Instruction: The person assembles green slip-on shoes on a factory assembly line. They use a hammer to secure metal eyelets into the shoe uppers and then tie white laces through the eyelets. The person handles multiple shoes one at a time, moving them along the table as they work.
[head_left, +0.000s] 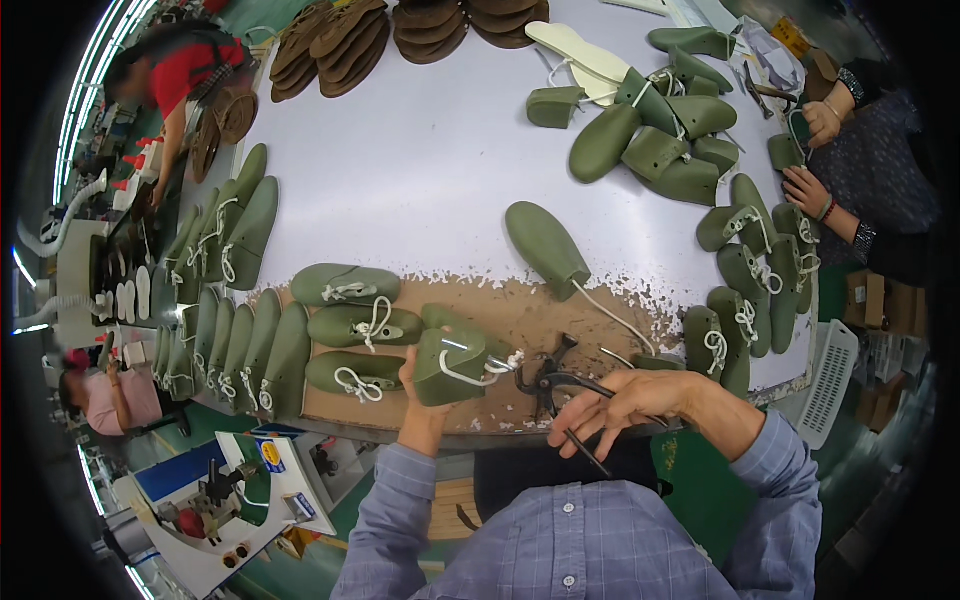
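My left hand (421,418) grips a green shoe last (438,376) just over the near edge of the table. A metal pin shows on the last's top, and a white cord loops from it. In my right hand (640,398) are black pincers (548,381), my fingers around the spread handles. Their jaws are beside the cord's end, close to the last; whether they touch it I cannot tell. Several green lasts with knotted white cords, including a corded last (352,371), lie left of my left hand. Beyond the pincers rests a single last (543,248), its cord trailing toward me.
Lasts stand in rows at the left (286,350) and right (752,270). A pile of loose lasts (655,150) and cream sole shapes (585,60) lie at the back right, brown soles (345,45) at the back left. A co-worker's hands (822,125) hold a last at the right edge.
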